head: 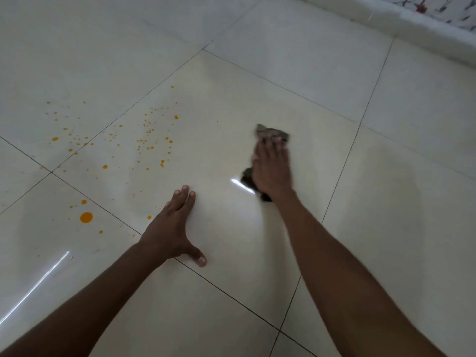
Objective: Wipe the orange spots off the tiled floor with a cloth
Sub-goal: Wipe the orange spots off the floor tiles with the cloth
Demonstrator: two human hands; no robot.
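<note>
Many small orange spots (152, 132) are scattered over the cream tiled floor (231, 81) at the left, with one larger orange blob (86, 217) nearer to me. My right hand (271, 167) lies flat with straight fingers on a dark grey cloth (273, 132), pressing it onto the tile to the right of the spots. The cloth shows beyond my fingertips and under my wrist. My left hand (171, 229) rests flat on the floor, fingers straight and thumb spread, just right of the spots.
A white skirting edge (386, 19) runs along the back right, with patterned fabric (443, 6) above it. Dark grout lines cross the glossy floor. Bright glare streaks lie near my left forearm and beside the cloth.
</note>
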